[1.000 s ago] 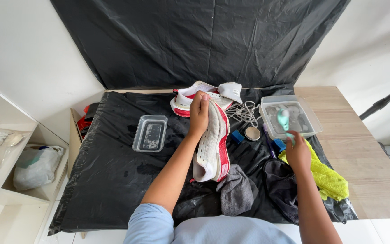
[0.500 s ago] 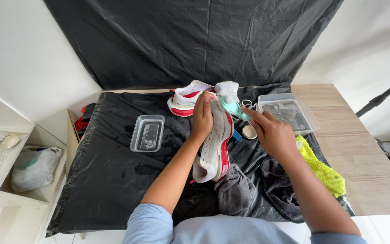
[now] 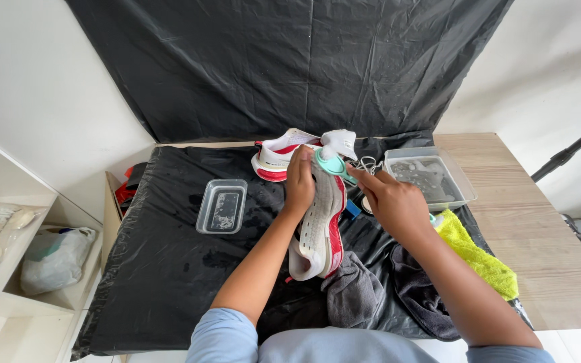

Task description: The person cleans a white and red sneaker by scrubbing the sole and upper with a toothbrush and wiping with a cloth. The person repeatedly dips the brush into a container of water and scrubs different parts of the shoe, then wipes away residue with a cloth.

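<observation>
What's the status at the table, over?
Left hand grips white-and-red shoe. Right hand holds mint brush at its sole. Nothing blocking.

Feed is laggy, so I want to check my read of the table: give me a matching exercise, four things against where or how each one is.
Things:
1. brush
2. upturned shoe
3. yellow cloth
4. small clear container

Places:
A. on black sheet, beside left forearm
B. held by left hand, sole up
C. in right hand, head at shoe's toe
D. by the right forearm

Pairs: 1-C, 2-B, 3-D, 4-A
</observation>
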